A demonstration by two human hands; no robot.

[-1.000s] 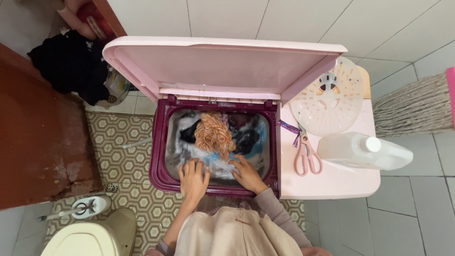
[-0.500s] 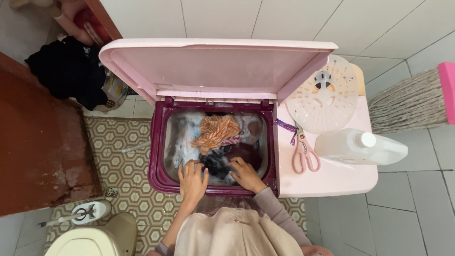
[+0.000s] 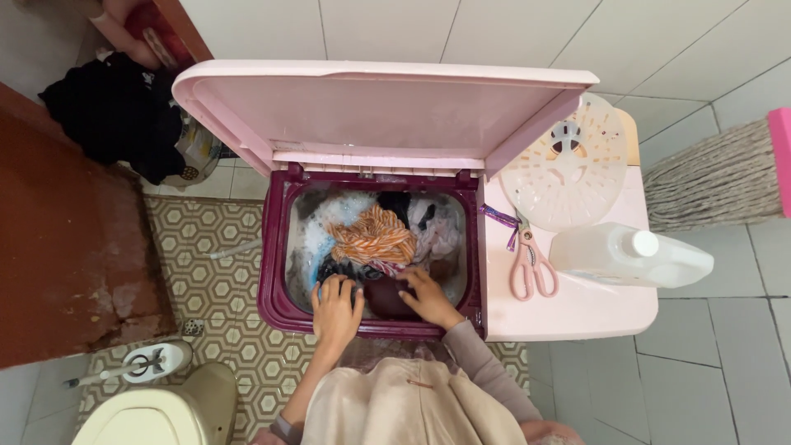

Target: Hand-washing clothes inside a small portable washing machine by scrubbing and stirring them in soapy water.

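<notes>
At centre of head view, tub (image 3: 276,305) of open washer holds wet laundry (image 3: 375,235) in suds. Left hand (image 3: 336,306) flat, fingers spread, pressing clothes at 6 o'clock; right hand (image 3: 426,297) flat beside it on dark cloth. Lid (image 3: 379,107) up at 12. Scissors (image 3: 531,264), bottle (image 3: 630,255), strainer (image 3: 564,169) at 3. Toilet (image 3: 156,412) at 7.

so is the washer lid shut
No, the pink lid stands raised, and both hands, left and right, are on the laundry in the tub.
</notes>
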